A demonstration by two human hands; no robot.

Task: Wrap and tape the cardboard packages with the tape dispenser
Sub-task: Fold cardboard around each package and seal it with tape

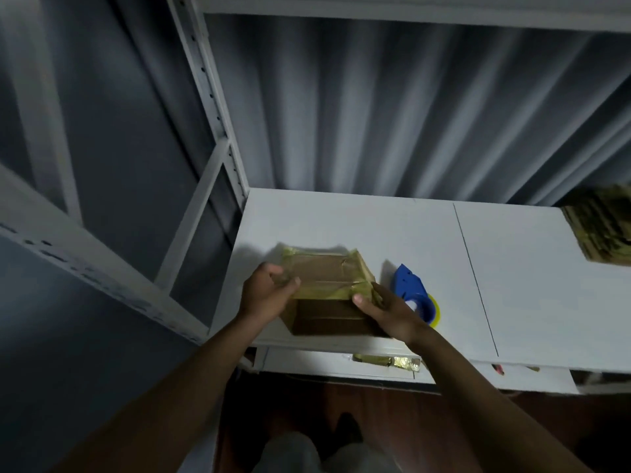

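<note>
Cardboard package is looking stiff and light, its tape slick. I'm gripping it with left hand and right hand curled on opposite edges.

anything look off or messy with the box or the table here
The cardboard package overhangs the near edge of the white table, with wrinkled yellowish tape along its top edges. Crumpled tape scraps stick out of a gap in the table front below.

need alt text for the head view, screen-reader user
Both hands, left hand and right hand, grip opposite ends of a taped cardboard package at the near edge of a white table. A blue tape dispenser lies just right of it; stacked cardboard sits far right.
</note>
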